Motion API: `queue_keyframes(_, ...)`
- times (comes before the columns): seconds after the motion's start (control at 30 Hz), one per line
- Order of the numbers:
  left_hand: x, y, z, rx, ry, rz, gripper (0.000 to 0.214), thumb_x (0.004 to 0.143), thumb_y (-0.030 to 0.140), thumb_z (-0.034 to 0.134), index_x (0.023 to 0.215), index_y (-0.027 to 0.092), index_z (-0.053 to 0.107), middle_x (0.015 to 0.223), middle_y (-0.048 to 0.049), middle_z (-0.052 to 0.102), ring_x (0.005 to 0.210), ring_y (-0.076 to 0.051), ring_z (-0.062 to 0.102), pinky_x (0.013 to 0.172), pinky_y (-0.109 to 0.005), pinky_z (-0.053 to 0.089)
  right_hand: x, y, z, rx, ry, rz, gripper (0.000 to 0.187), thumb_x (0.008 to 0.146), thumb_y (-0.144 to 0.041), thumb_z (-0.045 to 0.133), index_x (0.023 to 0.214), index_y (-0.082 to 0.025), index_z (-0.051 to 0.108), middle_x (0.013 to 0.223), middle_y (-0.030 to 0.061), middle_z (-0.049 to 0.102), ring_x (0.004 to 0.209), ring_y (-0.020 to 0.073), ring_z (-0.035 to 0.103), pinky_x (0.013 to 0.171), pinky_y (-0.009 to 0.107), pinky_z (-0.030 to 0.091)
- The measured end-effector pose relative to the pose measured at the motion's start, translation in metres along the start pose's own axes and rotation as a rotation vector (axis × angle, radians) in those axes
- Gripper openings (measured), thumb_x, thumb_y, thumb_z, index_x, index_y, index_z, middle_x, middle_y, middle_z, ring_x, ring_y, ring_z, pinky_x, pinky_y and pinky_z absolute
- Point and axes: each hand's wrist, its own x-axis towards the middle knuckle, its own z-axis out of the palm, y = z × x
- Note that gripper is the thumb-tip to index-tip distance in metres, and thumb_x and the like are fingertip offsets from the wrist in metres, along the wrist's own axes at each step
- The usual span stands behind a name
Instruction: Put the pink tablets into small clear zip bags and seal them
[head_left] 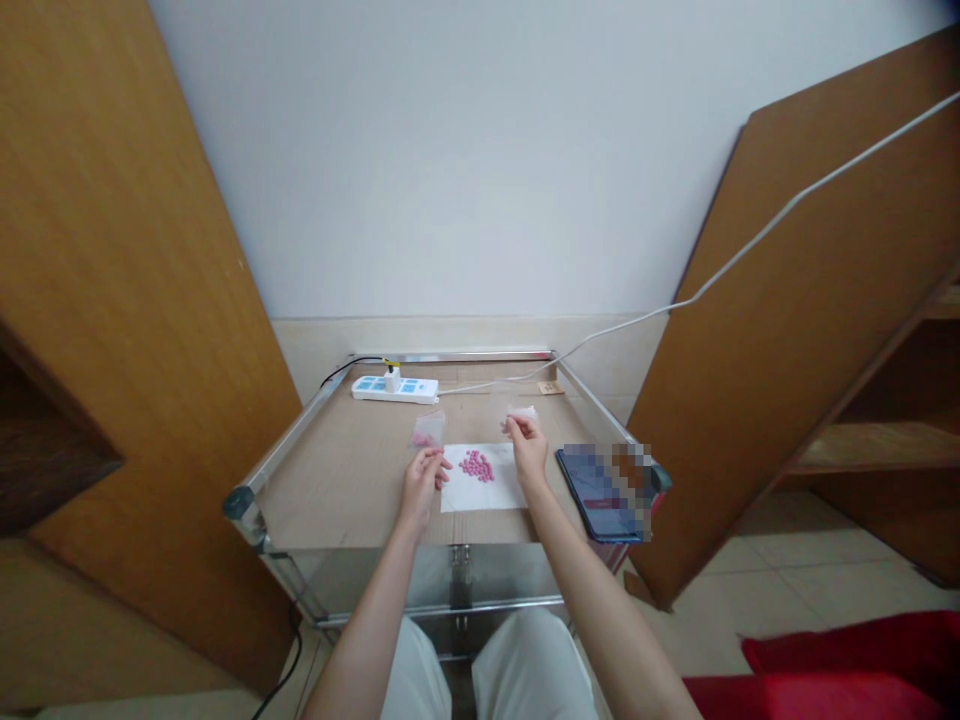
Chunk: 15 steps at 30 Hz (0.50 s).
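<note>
Over the cardboard-topped cart [337,470], the left hand [421,488] is hovering, fingers loosely curled and empty, just beside the pink tablets [476,465] heaped on a white paper sheet [480,497]; the right hand [529,447] is pinching a small translucent bag [521,411]; a careless brush of either hand risks scattering tablets.

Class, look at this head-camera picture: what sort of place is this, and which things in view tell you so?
Probably a makeshift workspace in a home room, not a laboratory: a metal-framed cart topped with cardboard, a power strip lying on it, and large wooden panels beside it on a tiled floor.

White wall [480,160], tiled floor [795,590], seemingly wooden cabinet doors [127,300]
</note>
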Motion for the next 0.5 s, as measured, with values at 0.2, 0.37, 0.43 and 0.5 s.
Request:
queue_keyframes(0.2, -0.001, 0.003, 0.001, -0.036, -0.023, -0.031, 0.035, 0.064, 0.042, 0.054, 0.087, 0.015, 0.048, 0.07, -0.0044, 0.062, 0.052, -0.008, 0.053, 0.043, -0.016, 0.034, -0.037, 0.001, 0.017, 0.317, -0.162, 0.191, 0.024, 0.061, -0.029, 0.059, 0.079, -0.017, 0.048, 0.063, 0.0023, 0.064, 0.059, 0.0138, 0.059, 0.06, 0.027, 0.044)
queue_keyframes(0.37, 0.0, 0.006, 0.001, -0.031, -0.088, -0.088, 0.043, 0.063, 0.042, 0.057, 0.096, 0.015, 0.048, 0.089, -0.0103, 0.063, 0.069, -0.013, 0.059, 0.049, -0.017, 0.037, -0.048, 0.003, 0.018, 0.265, -0.314, 0.223, 0.019, 0.06, -0.029, 0.059, 0.07, -0.018, 0.047, 0.056, -0.0003, 0.062, 0.057, 0.0144, 0.059, 0.051, 0.023, 0.043)
queue_keyframes(0.43, 0.0, 0.006, 0.001, -0.036, -0.104, -0.098, 0.045, 0.061, 0.041, 0.059, 0.097, 0.015, 0.049, 0.093, -0.0109, 0.061, 0.072, -0.014, 0.059, 0.051, -0.018, 0.038, -0.05, 0.004, 0.018, 0.22, -0.358, 0.203, 0.017, 0.061, -0.03, 0.058, 0.068, -0.018, 0.048, 0.053, -0.0014, 0.06, 0.05, 0.0132, 0.057, 0.047, 0.022, 0.041)
queue_keyframes(0.5, 0.0, 0.005, 0.0, -0.05, -0.114, -0.091, 0.046, 0.061, 0.039, 0.061, 0.098, 0.014, 0.049, 0.09, -0.0101, 0.061, 0.073, -0.014, 0.059, 0.051, -0.018, 0.038, -0.051, 0.004, 0.018, 0.195, -0.389, 0.167, 0.014, 0.062, -0.029, 0.057, 0.066, -0.017, 0.05, 0.049, -0.0026, 0.057, 0.046, 0.0118, 0.055, 0.046, 0.021, 0.04)
